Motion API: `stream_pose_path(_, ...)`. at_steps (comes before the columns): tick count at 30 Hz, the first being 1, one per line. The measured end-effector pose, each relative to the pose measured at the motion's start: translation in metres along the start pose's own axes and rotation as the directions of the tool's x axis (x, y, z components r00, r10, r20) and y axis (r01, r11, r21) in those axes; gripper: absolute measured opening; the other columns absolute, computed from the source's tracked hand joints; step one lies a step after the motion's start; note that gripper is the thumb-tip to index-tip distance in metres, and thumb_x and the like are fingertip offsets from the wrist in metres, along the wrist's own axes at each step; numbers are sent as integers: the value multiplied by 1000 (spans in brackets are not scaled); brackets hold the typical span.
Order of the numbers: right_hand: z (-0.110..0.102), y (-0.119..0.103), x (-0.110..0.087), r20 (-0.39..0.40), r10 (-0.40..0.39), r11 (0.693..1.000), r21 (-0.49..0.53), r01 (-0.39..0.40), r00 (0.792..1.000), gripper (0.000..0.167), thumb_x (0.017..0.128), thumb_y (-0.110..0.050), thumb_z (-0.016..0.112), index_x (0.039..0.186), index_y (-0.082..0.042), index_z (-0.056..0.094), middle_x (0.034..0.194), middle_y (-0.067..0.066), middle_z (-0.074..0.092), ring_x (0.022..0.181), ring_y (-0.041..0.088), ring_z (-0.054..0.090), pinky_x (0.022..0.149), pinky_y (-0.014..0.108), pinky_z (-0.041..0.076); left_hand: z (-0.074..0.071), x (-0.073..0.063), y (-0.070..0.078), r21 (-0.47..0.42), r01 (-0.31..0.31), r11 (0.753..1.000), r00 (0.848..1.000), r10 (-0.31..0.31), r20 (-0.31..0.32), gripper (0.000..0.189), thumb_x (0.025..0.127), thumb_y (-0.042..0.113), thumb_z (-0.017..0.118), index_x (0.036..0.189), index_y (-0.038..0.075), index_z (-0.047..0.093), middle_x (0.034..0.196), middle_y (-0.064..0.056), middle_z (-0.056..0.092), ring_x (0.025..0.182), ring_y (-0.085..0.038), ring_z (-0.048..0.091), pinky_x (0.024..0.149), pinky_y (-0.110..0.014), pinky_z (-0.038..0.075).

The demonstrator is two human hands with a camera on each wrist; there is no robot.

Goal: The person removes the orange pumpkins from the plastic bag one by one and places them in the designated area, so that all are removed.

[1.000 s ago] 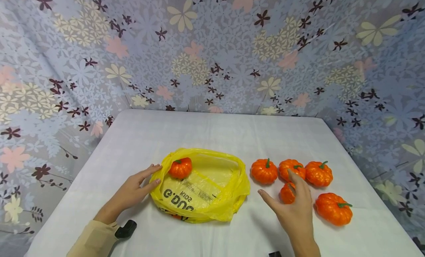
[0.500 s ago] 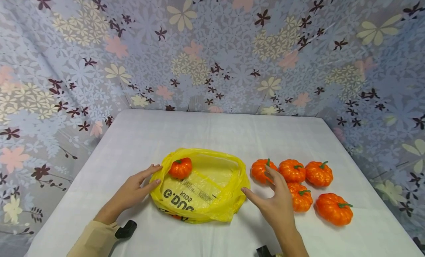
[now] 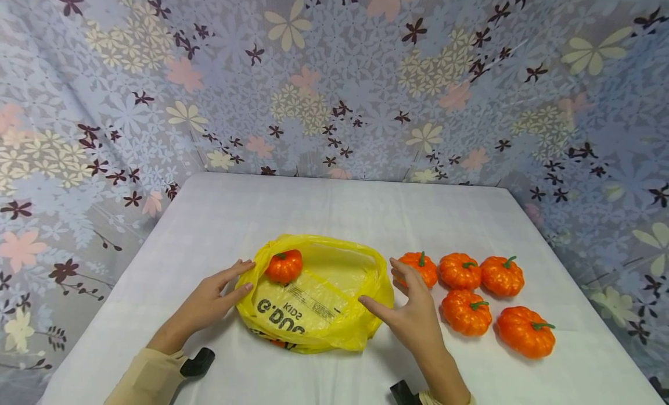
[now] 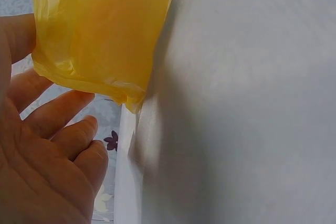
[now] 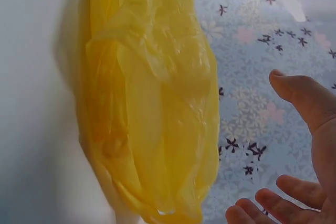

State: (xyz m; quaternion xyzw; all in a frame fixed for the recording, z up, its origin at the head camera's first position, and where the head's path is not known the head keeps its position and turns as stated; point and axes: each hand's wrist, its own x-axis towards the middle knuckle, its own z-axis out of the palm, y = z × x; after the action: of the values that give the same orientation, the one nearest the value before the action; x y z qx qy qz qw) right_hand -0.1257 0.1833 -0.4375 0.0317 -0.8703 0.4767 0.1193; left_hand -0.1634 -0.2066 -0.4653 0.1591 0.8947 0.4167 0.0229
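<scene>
A yellow plastic bag (image 3: 340,336) lies open-mouthed on the table, with a small orange pumpkin (image 3: 284,266) inside at its left. My left hand (image 3: 209,305) touches the bag's left side with extended fingers and thumb. In the left wrist view, the thumb and some fingers of that left hand (image 4: 50,156) meet the bag's outer wall (image 4: 100,40). Beside the bag's right side, my right hand (image 3: 417,322) is spread and holds nothing. The right wrist view has a gap between these fingers and the yellow bag (image 5: 157,108). Behind the right fingers, one pumpkin (image 3: 424,268) is partly hidden.
Several orange pumpkins with green stems stand at the right: two in the back row (image 3: 460,271), (image 3: 502,275), one in front (image 3: 467,313), another farther right (image 3: 526,332). A white cloth covers the table (image 3: 334,204). Floral fabric (image 3: 334,85) hangs behind it.
My right hand has moved left from above the pumpkins to the bag's right side, uncovering the front pumpkin. The left hand and the bag have stayed put.
</scene>
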Motion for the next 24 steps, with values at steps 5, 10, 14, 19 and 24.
stream_pose_path(5,7,-5,5,38,8,1000,17,-8,999,96,69,-51,91,145,-9,49,145,7,50,127,29,54,106,45,46,1,0,0,4,3,1000,1000,-3,-1,54,101,35,63,148,13,52,153,-9,45,145,-36,32,114,-60,26)
stream_pose_path(10,16,-11,8,69,16,1000,19,-17,997,96,70,-52,90,146,-11,48,143,6,51,129,26,52,107,44,45,1,0,0,-5,6,1000,1000,-6,0,54,101,35,63,148,13,52,153,-9,45,145,-36,32,115,-60,26)
stream_pose_path(14,25,-16,10,92,3,999,39,-6,996,93,69,-47,92,144,-12,50,142,4,51,129,24,52,107,42,45,-1,0,1,-3,10,1000,1000,-10,1,54,101,36,62,148,13,52,153,-9,45,145,-36,32,115,-60,26)
stream_pose_path(19,36,-20,13,110,-36,998,61,30,993,90,68,-40,94,143,-12,52,143,6,52,128,24,53,105,40,47,-1,0,0,-6,5,1000,1000,-5,0,53,101,37,62,148,13,52,153,-9,45,145,-37,32,114,-60,27)
stream_pose_path(24,45,-21,15,133,-67,995,82,56,989,88,69,-39,94,143,-13,53,143,4,52,129,25,52,104,40,48,-1,-1,0,-3,4,1000,1000,-4,1,54,101,37,62,148,13,52,153,-9,45,145,-37,33,114,-60,27)
